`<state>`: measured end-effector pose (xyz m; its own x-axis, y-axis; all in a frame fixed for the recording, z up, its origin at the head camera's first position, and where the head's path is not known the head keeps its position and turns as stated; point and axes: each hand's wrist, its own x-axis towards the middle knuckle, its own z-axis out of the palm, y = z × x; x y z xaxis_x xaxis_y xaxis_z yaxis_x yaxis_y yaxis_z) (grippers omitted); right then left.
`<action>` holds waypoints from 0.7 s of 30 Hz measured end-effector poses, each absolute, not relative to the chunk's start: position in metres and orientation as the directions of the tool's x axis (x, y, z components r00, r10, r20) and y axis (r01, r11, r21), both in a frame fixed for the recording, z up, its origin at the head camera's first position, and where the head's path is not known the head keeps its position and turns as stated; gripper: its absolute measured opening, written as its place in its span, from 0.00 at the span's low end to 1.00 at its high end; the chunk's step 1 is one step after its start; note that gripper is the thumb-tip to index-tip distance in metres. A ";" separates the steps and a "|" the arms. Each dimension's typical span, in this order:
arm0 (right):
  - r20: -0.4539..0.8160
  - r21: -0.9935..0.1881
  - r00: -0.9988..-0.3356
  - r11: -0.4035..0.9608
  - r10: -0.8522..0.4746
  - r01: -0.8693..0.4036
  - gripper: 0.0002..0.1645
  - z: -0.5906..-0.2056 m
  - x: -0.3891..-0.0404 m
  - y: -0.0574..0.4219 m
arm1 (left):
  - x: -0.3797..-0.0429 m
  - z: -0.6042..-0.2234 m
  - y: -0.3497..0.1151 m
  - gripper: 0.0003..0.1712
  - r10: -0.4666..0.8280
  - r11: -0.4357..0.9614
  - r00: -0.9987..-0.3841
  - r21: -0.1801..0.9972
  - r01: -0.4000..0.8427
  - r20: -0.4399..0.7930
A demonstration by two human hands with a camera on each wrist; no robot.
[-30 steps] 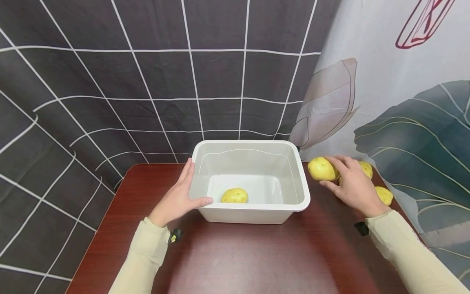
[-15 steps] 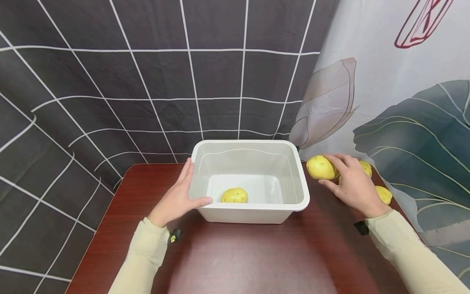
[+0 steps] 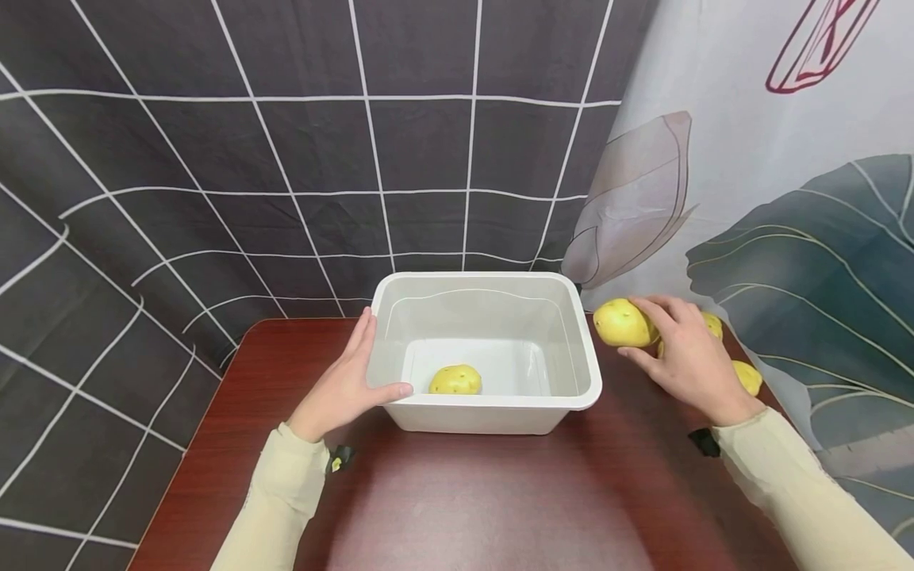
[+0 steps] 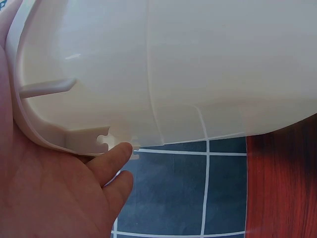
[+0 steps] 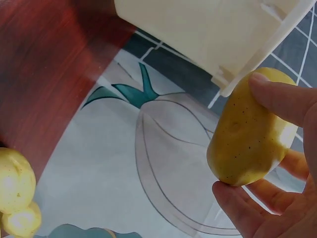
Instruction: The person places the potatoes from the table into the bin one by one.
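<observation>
My right hand (image 3: 685, 357) pinches a yellow potato (image 3: 620, 323) between thumb and fingers, just right of the white plastic tub (image 3: 480, 400). The right wrist view shows this potato (image 5: 247, 134) raised close to the tub's rim, with small dark specks on its skin. Another potato (image 3: 455, 380) lies inside the tub near its front wall. My left hand (image 3: 339, 392) rests on the tub's left front corner, thumb over the front rim and straight fingers along the left side. In the left wrist view, those fingers (image 4: 116, 166) touch the outer wall below the rim.
More potatoes lie at the table's right edge, one (image 3: 746, 377) beside my right wrist and one (image 3: 712, 323) partly hidden behind that hand. The red-brown table (image 3: 485, 500) ends at a dark gridded cloth (image 3: 421, 143) behind and a patterned cloth (image 3: 807, 238) on the right.
The potato in my right hand has risen a little and shifted slightly left toward the tub. My left hand and the tub have stayed in place.
</observation>
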<state>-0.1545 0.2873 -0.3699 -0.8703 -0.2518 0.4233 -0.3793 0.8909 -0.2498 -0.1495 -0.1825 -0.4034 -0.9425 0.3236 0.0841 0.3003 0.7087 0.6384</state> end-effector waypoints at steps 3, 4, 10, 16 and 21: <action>0.428 -0.247 -0.867 0.890 -0.254 -0.383 0.46 -0.368 -0.154 0.285 | -0.150 -0.404 -0.183 0.70 0.326 0.710 -0.942 0.635 0.303 0.086; 0.430 -0.246 -0.866 0.890 -0.255 -0.384 0.46 -0.368 -0.153 0.285 | -0.150 -0.404 -0.183 0.70 0.326 0.711 -0.941 0.634 0.305 0.087; 0.434 -0.243 -0.864 0.890 -0.257 -0.387 0.47 -0.365 -0.152 0.282 | -0.150 -0.404 -0.183 0.70 0.326 0.710 -0.941 0.634 0.306 0.090; 0.434 -0.245 -0.863 0.889 -0.257 -0.388 0.48 -0.362 -0.149 0.279 | -0.150 -0.405 -0.183 0.70 0.325 0.707 -0.942 0.638 0.303 0.087; 0.431 -0.249 -0.864 0.886 -0.261 -0.392 0.49 -0.359 -0.147 0.275 | -0.150 -0.404 -0.183 0.71 0.326 0.710 -0.941 0.635 0.306 0.088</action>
